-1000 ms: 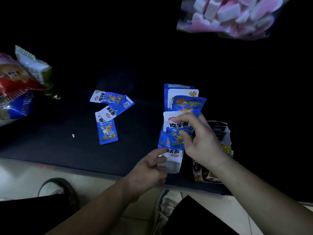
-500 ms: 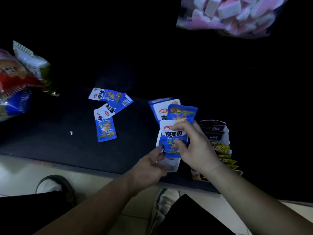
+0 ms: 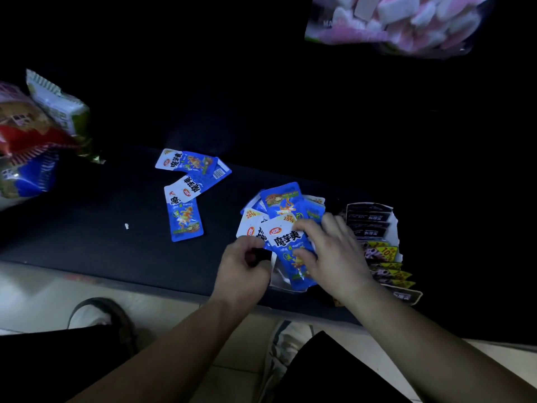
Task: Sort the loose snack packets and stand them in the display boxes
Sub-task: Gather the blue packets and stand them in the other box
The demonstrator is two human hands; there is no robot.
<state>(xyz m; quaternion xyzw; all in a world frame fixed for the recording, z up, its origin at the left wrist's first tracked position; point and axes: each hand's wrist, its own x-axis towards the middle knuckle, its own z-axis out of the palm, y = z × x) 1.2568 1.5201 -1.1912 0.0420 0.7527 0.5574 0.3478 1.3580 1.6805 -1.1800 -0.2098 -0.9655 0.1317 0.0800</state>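
loose packets (image 3: 186, 196): far-left of both hands, left hand (image 3: 243, 273) nearer
left hand: curled on box (image 3: 277, 279) edge
right hand (image 3: 334, 257): pinching blue packet (image 3: 290, 251), upright in box

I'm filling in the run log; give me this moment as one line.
stage: boxing blue packets | right hand: on blue packet in display box | left hand: at box edge | loose blue packets: unsorted

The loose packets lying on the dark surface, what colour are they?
Blue with white tops, seen in the head view: the loose packets.
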